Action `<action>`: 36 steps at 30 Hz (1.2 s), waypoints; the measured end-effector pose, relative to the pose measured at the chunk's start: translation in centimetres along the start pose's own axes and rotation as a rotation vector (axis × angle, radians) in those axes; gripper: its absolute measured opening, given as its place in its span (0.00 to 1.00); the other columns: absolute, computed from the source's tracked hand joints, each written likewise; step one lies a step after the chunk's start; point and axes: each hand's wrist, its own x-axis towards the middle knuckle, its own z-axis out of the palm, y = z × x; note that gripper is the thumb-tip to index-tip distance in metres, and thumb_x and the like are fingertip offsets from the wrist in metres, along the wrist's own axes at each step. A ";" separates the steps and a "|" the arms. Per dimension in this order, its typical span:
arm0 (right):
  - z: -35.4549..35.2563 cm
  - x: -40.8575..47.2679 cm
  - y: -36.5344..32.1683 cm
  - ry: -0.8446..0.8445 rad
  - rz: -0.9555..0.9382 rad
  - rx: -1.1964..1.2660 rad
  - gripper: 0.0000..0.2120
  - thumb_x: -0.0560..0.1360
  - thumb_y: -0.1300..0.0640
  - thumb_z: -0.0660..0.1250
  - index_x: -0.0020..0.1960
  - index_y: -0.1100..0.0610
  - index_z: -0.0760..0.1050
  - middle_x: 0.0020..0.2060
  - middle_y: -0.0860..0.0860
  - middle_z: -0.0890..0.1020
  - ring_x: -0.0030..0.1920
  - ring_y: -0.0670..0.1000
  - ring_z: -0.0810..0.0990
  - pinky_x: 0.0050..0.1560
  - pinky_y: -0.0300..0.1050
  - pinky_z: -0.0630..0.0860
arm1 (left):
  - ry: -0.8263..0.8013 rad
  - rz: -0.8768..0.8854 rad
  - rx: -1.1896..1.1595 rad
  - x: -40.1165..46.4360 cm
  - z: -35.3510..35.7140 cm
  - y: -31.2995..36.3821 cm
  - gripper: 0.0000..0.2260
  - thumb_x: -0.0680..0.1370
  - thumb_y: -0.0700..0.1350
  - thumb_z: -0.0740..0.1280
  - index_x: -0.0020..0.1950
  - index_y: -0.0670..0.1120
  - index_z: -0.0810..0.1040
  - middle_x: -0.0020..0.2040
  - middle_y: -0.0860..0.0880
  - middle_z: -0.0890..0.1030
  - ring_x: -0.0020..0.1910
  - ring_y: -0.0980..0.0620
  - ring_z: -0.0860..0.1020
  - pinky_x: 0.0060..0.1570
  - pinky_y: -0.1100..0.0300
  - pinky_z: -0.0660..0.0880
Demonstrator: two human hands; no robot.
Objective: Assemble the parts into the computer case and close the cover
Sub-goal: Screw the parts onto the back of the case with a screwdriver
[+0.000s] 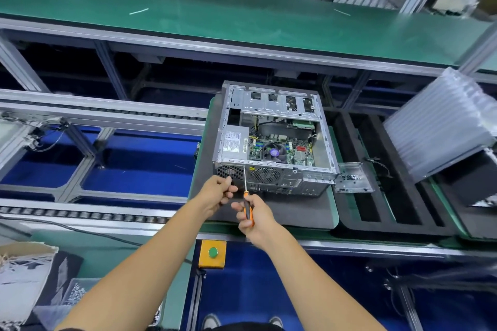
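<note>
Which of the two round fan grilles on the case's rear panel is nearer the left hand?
The left grille, just above the left hand; the other grille lies right of the screwdriver shaft.

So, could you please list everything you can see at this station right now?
computer case: one, grey metal, cover off, on a dark mat
screwdriver: one, orange and black, tip at the case's rear panel
small tray: one, metal, just right of the case
push button: one, green on a yellow box, near edge
foam tray: one, black, right of the mat
left hand: curled by the shaft; contents unclear
right hand: grips the screwdriver handle
</note>
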 end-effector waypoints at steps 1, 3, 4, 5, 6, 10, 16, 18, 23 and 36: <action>-0.2 0.0 -0.1 0.008 -0.008 -0.043 0.06 0.82 0.57 0.62 0.50 0.60 0.72 0.33 0.55 0.84 0.23 0.46 0.70 0.17 0.34 0.60 | -0.001 0.005 -0.006 0.0 -0.1 -0.1 0.07 0.86 0.43 0.60 0.52 0.41 0.69 0.38 0.46 0.77 0.30 0.55 0.68 0.23 0.66 0.62; -0.4 0.0 -0.3 0.045 -0.044 -0.143 0.05 0.81 0.58 0.62 0.50 0.60 0.71 0.31 0.55 0.82 0.22 0.46 0.69 0.18 0.34 0.60 | -0.009 0.004 -0.023 0.0 -0.4 -0.4 0.09 0.85 0.46 0.61 0.49 0.42 0.71 0.35 0.48 0.77 0.27 0.56 0.67 0.24 0.66 0.61; -0.6 -0.1 -0.4 0.064 -0.066 -0.187 0.04 0.80 0.59 0.62 0.50 0.60 0.72 0.31 0.54 0.82 0.22 0.46 0.68 0.18 0.35 0.59 | -0.017 0.003 -0.033 0.0 -0.4 -0.5 0.10 0.85 0.48 0.62 0.49 0.42 0.72 0.34 0.49 0.76 0.27 0.57 0.67 0.25 0.66 0.61; -0.7 -0.1 -0.4 0.078 -0.087 -0.225 0.04 0.80 0.59 0.62 0.49 0.60 0.72 0.30 0.54 0.81 0.22 0.47 0.68 0.19 0.35 0.58 | -0.022 0.004 -0.047 0.0 -0.5 -0.6 0.11 0.85 0.49 0.62 0.49 0.42 0.74 0.33 0.50 0.75 0.27 0.57 0.67 0.25 0.66 0.62; -0.8 -0.1 -0.3 0.088 -0.104 -0.259 0.04 0.79 0.60 0.61 0.47 0.59 0.72 0.29 0.54 0.80 0.22 0.47 0.67 0.19 0.36 0.57 | -0.020 0.006 -0.069 0.0 -0.6 -0.7 0.12 0.84 0.50 0.62 0.49 0.42 0.75 0.33 0.51 0.75 0.27 0.57 0.66 0.25 0.66 0.62; -1.5 -0.3 0.3 0.102 -0.139 -0.354 0.02 0.79 0.60 0.60 0.48 0.59 0.70 0.28 0.53 0.78 0.22 0.48 0.65 0.20 0.37 0.57 | 0.017 0.012 -0.165 -0.4 -0.7 -0.9 0.14 0.85 0.51 0.60 0.51 0.41 0.77 0.32 0.51 0.72 0.28 0.57 0.66 0.26 0.65 0.63; -1.8 0.1 0.7 0.106 -0.186 -0.472 0.01 0.78 0.62 0.60 0.48 0.58 0.70 0.29 0.54 0.78 0.22 0.49 0.65 0.21 0.38 0.56 | 0.047 -0.047 -0.302 -1.4 -0.7 -0.9 0.18 0.87 0.49 0.54 0.59 0.38 0.77 0.35 0.49 0.71 0.31 0.56 0.65 0.28 0.64 0.61; -1.7 0.2 0.8 0.112 -0.209 -0.508 0.01 0.77 0.62 0.60 0.47 0.58 0.70 0.29 0.55 0.78 0.22 0.49 0.65 0.22 0.38 0.56 | 0.018 -0.051 -0.330 -1.6 -0.9 -1.0 0.16 0.87 0.45 0.55 0.62 0.37 0.77 0.37 0.49 0.72 0.32 0.55 0.66 0.28 0.64 0.61; -1.6 0.1 1.0 0.094 -0.256 -0.576 0.02 0.77 0.62 0.60 0.46 0.58 0.70 0.29 0.55 0.78 0.22 0.50 0.65 0.23 0.39 0.56 | -0.013 -0.006 -0.272 -2.0 -1.4 -1.5 0.13 0.85 0.36 0.56 0.64 0.36 0.76 0.41 0.47 0.77 0.33 0.57 0.69 0.27 0.66 0.63; -1.8 -0.5 0.6 0.015 -0.379 -0.737 0.10 0.78 0.64 0.61 0.38 0.58 0.66 0.27 0.57 0.76 0.20 0.51 0.63 0.22 0.38 0.58 | 0.064 0.163 -0.281 -1.8 -3.1 -1.8 0.08 0.85 0.39 0.59 0.54 0.41 0.77 0.42 0.48 0.79 0.35 0.58 0.70 0.28 0.67 0.64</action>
